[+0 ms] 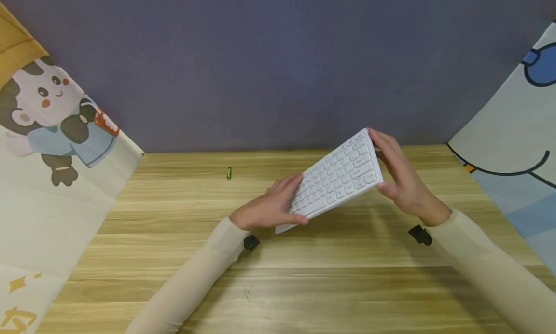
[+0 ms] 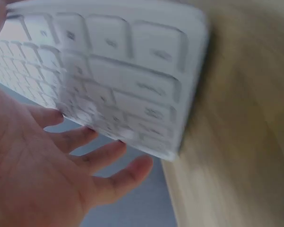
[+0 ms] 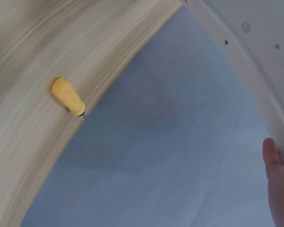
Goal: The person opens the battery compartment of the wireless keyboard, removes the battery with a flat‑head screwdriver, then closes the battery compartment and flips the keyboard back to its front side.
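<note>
A white keyboard (image 1: 336,177) is held tilted over the wooden table, its right end raised and its keys facing up toward the head camera. My left hand (image 1: 273,206) grips its lower left end, with the thumb along the near edge and the fingers at the far edge. At the raised end, my right hand (image 1: 401,179) holds the short side between thumb and fingers. The keyboard's plain underside (image 3: 260,42), with small screw holes, shows in the right wrist view. Motion blurs the keys (image 2: 108,71) in the left wrist view.
A small green battery (image 1: 229,173) lies on the table (image 1: 173,257) to the left. In the right wrist view, a rounded yellow object (image 3: 67,96) lies near the table's edge. A dark grey wall panel (image 1: 278,68) stands behind; printed cloths (image 1: 56,112) hang at both sides.
</note>
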`<state>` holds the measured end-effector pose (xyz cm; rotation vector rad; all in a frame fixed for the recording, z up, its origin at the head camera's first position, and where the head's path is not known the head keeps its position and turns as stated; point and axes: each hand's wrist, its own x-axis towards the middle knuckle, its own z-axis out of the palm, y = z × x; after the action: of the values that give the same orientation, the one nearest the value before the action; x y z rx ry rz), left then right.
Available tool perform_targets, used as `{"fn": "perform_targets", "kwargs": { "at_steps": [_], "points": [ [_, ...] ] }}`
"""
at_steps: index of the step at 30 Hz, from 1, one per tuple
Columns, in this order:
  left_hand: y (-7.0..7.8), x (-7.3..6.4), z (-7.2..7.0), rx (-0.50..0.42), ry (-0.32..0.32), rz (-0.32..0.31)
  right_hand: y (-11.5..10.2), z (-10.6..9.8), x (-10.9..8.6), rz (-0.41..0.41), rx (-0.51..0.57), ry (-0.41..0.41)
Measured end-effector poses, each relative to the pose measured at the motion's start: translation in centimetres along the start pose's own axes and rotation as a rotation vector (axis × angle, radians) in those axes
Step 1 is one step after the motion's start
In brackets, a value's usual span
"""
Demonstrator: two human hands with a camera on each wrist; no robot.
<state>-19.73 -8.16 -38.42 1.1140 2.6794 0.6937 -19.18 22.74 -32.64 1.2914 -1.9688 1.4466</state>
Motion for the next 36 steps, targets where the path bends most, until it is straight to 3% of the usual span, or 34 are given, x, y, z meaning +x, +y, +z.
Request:
{"fn": "perform_targets", "kwargs": {
  "at_steps": [8,15,20,28,36],
  "points": [
    [-1.2,-0.8,0.1,0.009,-0.025,-0.052,0.1,-0.7,-0.9,0.053,0.006,-0.044],
    [-2.1,-1.3,-0.2,-0.009,-0.029,-0.086,0.7,-0.9,-2.0,0.043,0.019,-0.108],
    [-2.9,-1.9,-0.3,-0.022,-0.013,-0.132,1.3,-0.6,-2.7,0.109,-0.041,-0.168],
    [-4.2,-3.5,-1.1,0.001,0.0,-0.194,2.2,0.4,-2.9,0.192,-0.236,-0.264],
    [-5.2,-4.4,-1.7,0.058,0.002,-0.216,2.9,1.4,-2.9,0.226,-0.271,-0.317]
  ]
}}
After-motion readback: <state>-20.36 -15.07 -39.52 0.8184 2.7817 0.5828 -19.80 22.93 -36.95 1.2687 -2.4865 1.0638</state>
